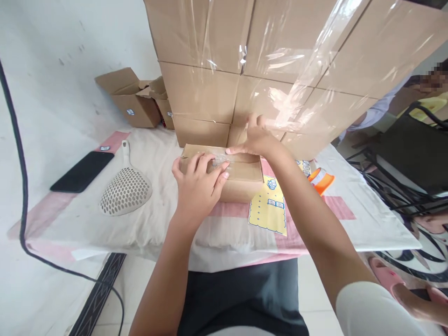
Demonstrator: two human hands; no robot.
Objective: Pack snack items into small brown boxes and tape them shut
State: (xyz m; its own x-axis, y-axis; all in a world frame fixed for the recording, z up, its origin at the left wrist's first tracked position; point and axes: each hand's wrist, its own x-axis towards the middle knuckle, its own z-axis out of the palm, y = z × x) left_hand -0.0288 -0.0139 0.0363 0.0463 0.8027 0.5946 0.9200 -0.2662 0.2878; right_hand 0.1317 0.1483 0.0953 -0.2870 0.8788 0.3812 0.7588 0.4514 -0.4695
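Can see a small cardboard box point(241, 190) on the pink-and-white tablecloth point(224, 240), just in front of a tall stack of cartons point(203, 93) wrapped in clear film. Notice clear tape point(220, 160) along its top. Find the left hand point(198, 179) laid over the left part of that top, fingers apart and bent, some tips at the tape; the right hand point(259, 140) above the back edge, thumb touching the top, other fingers apart and raised toward the stack. Spot a yellow printed sheet point(266, 212) at the box's right end, then an orange object point(321, 181) farther right. Pick out, to the left, a white perforated scoop point(126, 190), then a flat black slab point(83, 171); behind these, two open cartons point(138, 111) near the wall. Glimpse, far right, another person's sleeve point(381, 105) by a dark chair point(406, 144).
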